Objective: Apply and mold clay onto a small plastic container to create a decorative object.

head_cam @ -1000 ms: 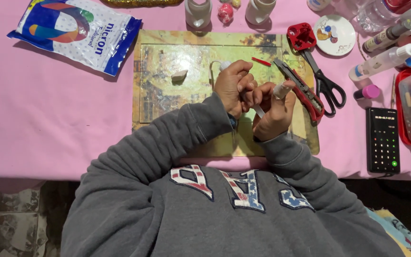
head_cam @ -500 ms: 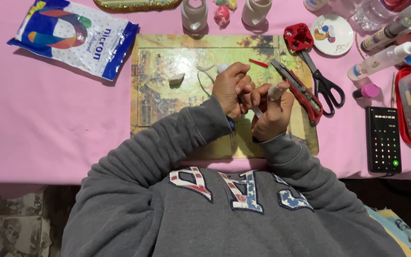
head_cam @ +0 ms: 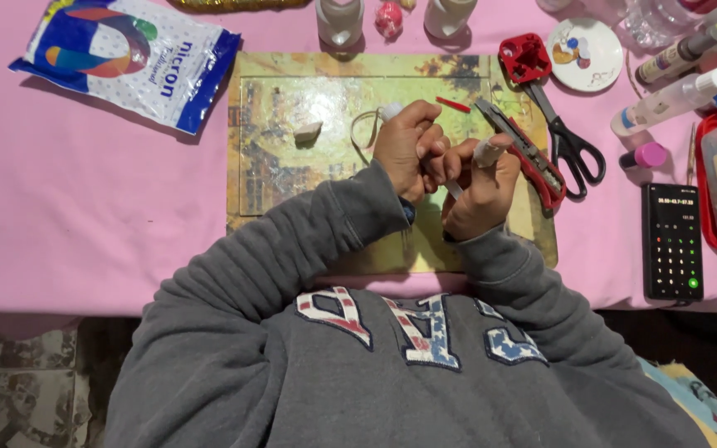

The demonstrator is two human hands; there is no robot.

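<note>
Over the yellowed work board, both hands curled together, left hand and right hand pinching a thin white strip

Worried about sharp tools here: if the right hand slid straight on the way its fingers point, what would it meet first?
Probably the red-handled cutter lying just beyond the right hand, ahead of the black scissors; height above the board is unclear.

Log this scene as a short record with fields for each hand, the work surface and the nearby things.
left hand: left hand closed on a small white piece, touching the other hand
right hand: right hand pinching a thin white strip
work surface: yellow printed board on a pink tablecloth
right of hands: red-handled pliers, black scissors, calculator
upper left: blue and white bag
</note>
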